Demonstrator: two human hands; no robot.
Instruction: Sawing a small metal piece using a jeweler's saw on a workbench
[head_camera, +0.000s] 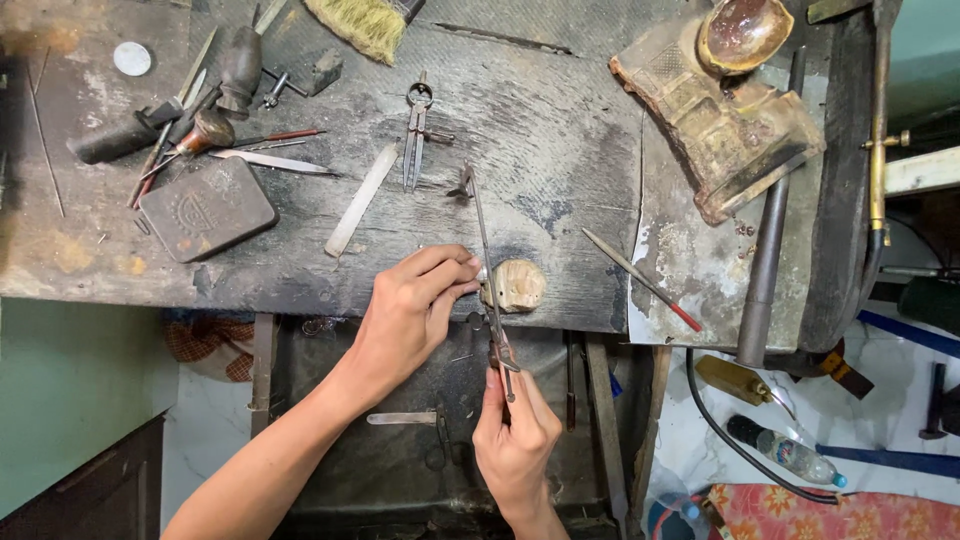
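Left hand (415, 300) pinching something too small to tell against the wooden peg (516, 285) at the table (300, 270) edge; right hand (515, 425) closed on the handle of a thin saw frame (487, 270) running up across the peg. Dividers (416, 130), flat file (360, 200), metal tin (206, 208) and red-tipped rod (640, 280) lying well apart behind

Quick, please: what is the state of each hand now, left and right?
Left hand: fingers pinched against the wooden peg; what they pinch cannot be told.
Right hand: closed on the jeweller's saw handle.
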